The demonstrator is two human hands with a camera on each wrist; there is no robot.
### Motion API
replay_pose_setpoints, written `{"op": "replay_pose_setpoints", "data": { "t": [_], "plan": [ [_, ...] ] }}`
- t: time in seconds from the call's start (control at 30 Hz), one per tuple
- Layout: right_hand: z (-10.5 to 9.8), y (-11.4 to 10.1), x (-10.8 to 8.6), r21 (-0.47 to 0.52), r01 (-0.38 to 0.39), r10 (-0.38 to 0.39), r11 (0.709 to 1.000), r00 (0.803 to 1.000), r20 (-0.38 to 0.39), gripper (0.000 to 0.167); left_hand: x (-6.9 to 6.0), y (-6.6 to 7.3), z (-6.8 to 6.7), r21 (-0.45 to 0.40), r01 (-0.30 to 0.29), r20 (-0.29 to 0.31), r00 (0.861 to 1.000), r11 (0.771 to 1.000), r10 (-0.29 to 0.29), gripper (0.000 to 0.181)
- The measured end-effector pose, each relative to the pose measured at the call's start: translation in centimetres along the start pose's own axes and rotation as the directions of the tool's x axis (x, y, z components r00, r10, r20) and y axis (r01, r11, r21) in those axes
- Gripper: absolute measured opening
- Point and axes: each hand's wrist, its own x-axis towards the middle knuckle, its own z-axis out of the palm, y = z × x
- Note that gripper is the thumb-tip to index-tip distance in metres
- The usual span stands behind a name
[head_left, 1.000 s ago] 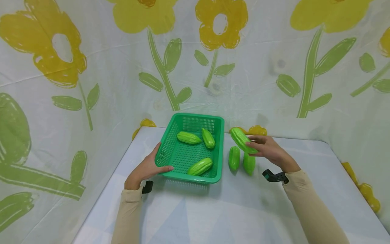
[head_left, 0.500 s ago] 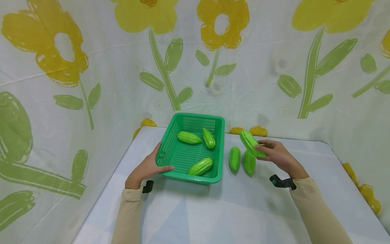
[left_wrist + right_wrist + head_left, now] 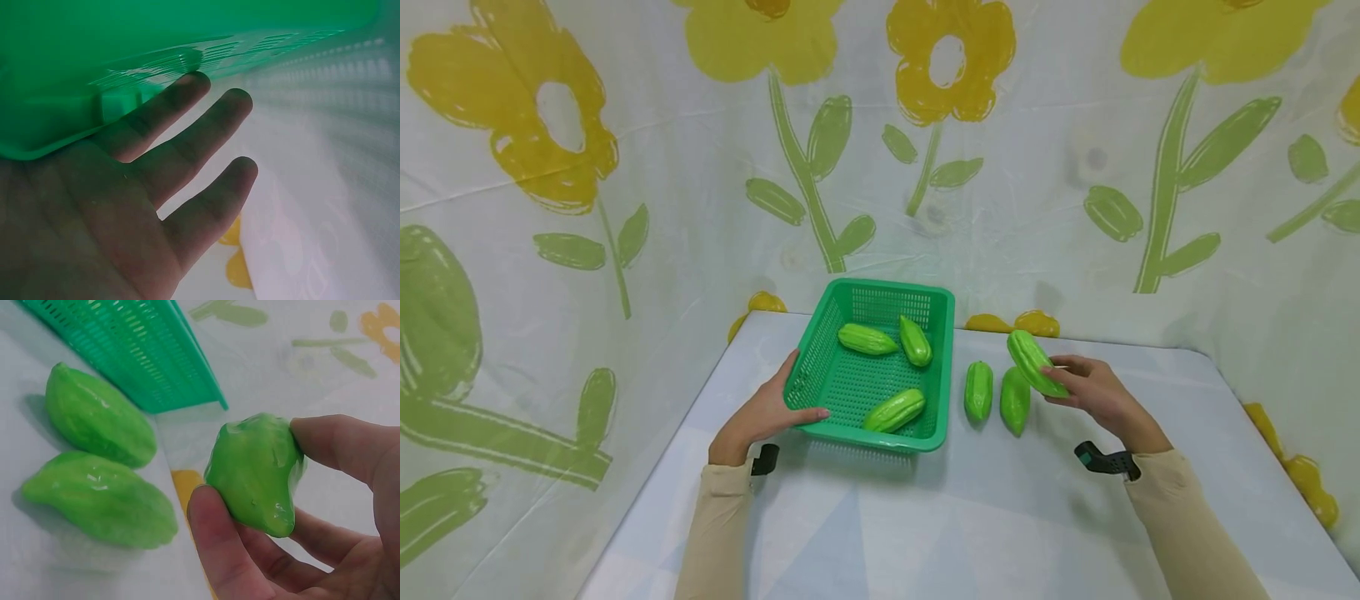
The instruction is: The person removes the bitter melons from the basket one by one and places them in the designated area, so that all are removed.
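Observation:
My right hand holds a light green ridged gourd above the table, pinched between thumb and fingers. In the right wrist view this gourd points its tapered end towards the camera. Two similar gourds lie side by side below it, a left one and a right one. At the near left corner of a green plastic basket, my left hand rests with its thumb over the rim. Three of its fingers stretch out straight and spread along the basket's outside in the left wrist view.
Inside the basket lie three more green gourds: one at the back left, one at the back right and one near the front. A flower-printed curtain hangs behind the white table and along its sides.
My right hand has moved to the right and slightly nearer with the gourd, away from the basket. The left hand and the basket have stayed in place.

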Motion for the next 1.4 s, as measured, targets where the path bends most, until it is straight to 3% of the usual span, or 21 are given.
{"op": "replay_pose_setpoints", "data": {
  "t": [0.47,1.4],
  "plan": [
    [-0.7,2.3,-0.7,0.048,-0.067,0.07,0.997,0.996,-0.052,0.083,-0.1,0.0,-0.2,0.032,0.013,0.008,1.0,0.999,-0.013,0.129],
    [-0.6,6.5,-1.4,0.006,-0.17,0.169,0.985,0.976,-0.139,0.08,0.0,0.0,0.0,0.038,0.011,0.001,1.0,0.999,-0.011,0.127]
  ]
}}
